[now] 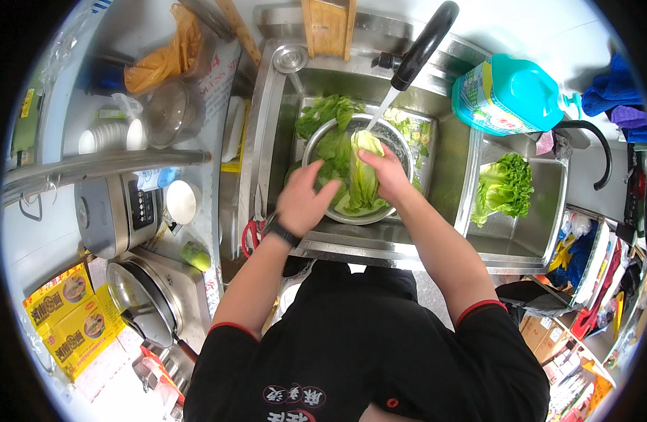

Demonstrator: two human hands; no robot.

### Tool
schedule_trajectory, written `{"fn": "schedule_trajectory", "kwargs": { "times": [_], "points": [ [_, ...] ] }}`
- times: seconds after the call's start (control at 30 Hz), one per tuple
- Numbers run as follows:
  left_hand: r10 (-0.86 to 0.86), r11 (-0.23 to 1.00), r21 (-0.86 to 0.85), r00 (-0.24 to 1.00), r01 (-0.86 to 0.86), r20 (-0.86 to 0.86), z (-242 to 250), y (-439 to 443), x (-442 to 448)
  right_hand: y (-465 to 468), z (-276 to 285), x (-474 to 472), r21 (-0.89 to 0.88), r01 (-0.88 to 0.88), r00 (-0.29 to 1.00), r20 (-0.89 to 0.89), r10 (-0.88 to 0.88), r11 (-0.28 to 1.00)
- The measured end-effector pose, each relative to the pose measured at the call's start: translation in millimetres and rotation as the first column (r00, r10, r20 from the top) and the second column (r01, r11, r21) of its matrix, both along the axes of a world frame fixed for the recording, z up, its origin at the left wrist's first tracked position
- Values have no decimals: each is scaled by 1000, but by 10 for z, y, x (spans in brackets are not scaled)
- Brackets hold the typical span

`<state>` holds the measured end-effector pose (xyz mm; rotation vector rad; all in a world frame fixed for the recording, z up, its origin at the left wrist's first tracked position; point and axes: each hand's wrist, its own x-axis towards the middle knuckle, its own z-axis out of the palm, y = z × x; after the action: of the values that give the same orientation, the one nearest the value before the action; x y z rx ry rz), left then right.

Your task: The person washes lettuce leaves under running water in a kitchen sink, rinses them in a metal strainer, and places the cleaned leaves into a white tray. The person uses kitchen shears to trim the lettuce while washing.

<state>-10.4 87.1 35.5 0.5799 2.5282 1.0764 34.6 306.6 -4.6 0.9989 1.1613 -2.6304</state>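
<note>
My right hand (389,171) holds a head of lettuce (364,174) upright over a round metal basin (368,221) in the left sink compartment. Water runs from a black faucet (426,45) down by the top of the lettuce. Left of it, my left hand (305,198) is slightly blurred, with thumb and fingers apart and nothing in its grasp. Loose green leaves (335,150) lie in the basin, and others hang over its rim at the back left. Pale cut pieces (415,129) lie on the sink bottom behind the basin.
Another leafy lettuce (505,184) lies in the right sink compartment (531,227). A large turquoise jug (518,95) stands behind it. Red-handled scissors (251,236) are at the sink's left edge. The left counter bears a rice cooker (115,211) and a lidded pan (141,306).
</note>
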Motion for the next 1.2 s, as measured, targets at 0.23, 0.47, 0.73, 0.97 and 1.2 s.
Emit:
{"fn": "schedule_trajectory", "kwargs": {
  "times": [0.23, 0.47, 0.73, 0.97, 1.2],
  "points": [
    [-295, 671, 506, 430, -543, 853, -417, 1076, -222, 294, 102, 93, -106, 101, 995, -2, -101, 989],
    [-326, 606, 427, 280, -672, 903, -519, 1214, -211, 423, 90, 178, 80, 158, 985, 59, -163, 984],
    [-356, 565, 468, 311, -680, 881, -503, 1179, -334, 466, -11, 64, 108, 147, 986, -89, -138, 983],
    [-398, 587, 408, 190, -699, 897, -542, 1063, -470, 624, 201, 75, -386, 95, 990, -59, -128, 917],
    [-540, 519, 472, 155, -713, 827, -540, 1184, -457, 434, 187, -44, 214, 21, 994, -111, 3, 977]
  ]
}}
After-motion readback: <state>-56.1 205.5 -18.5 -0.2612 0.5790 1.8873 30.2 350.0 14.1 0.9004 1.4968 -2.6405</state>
